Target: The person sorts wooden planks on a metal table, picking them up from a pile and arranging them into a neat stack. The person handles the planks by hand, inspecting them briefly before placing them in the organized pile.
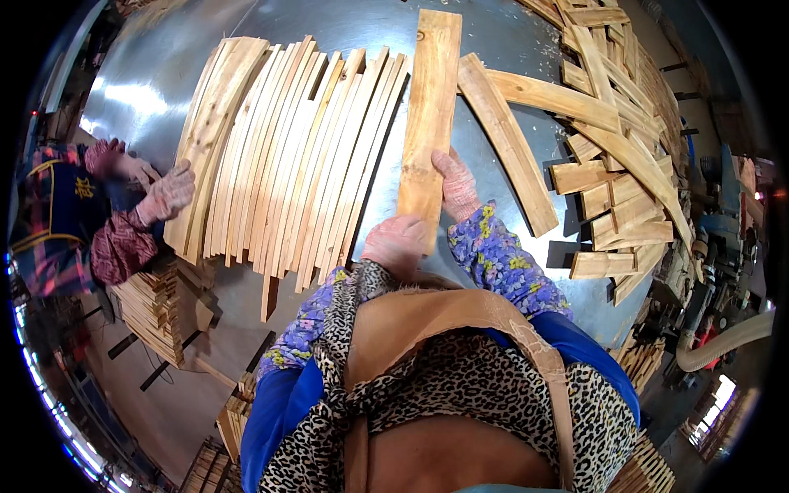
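Observation:
A wide, flat wooden board (434, 90) with a small knot near its far end points away from me over the metal table. My right hand (457, 186), in a pale pinkish glove, is closed on its right edge. At the near end, my left hand (395, 245), gloved alike, is closed around the board's left corner; its fingers are partly hidden. To the left, many narrow wooden strips (283, 156) stand side by side in a long row. A single loose wooden strip (511, 148) lies slanted to the right of the board.
At the left, a co-worker's gloved hand (168, 194) touches a wide plank (220, 115) at the row's end. A jumbled heap of wood pieces (625, 189) covers the right of the metal table (345, 25). Below the table's left edge stands a stack of wood (152, 312).

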`<control>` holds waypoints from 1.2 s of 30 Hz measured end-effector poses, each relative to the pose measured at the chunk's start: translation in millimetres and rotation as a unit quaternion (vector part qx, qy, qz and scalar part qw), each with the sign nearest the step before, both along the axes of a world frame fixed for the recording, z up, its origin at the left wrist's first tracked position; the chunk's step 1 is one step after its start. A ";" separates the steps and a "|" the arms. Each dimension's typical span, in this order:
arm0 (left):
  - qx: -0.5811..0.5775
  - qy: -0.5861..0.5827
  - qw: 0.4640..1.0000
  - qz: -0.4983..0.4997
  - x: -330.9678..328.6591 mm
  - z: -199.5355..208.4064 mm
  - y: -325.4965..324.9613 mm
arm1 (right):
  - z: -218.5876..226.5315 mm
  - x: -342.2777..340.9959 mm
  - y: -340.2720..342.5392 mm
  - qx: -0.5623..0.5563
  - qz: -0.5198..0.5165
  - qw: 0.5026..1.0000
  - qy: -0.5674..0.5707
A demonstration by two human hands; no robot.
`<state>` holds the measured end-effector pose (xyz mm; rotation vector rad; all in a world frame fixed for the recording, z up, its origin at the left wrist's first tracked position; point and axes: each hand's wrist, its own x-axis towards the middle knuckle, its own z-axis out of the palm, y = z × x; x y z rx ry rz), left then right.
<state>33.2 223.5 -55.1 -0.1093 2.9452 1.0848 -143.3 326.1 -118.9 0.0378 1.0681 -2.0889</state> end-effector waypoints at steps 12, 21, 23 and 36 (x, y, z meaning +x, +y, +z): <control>0.119 0.049 0.988 0.088 -77.5 -3.0 -37.9 | 12.2 -38.3 34.4 0.509 0.140 0.525 0.668; 0.543 -0.182 0.800 0.179 -137.5 -163.5 41.9 | 3.5 -123.6 113.1 0.553 0.265 0.688 0.388; 0.634 -0.214 0.714 0.206 -158.1 -146.5 44.6 | -11.2 -138.3 104.4 0.398 0.289 0.826 0.276; 0.127 -0.183 0.918 0.328 -108.7 -37.9 -16.0 | 24.2 -365.9 -14.0 0.606 0.385 0.245 0.651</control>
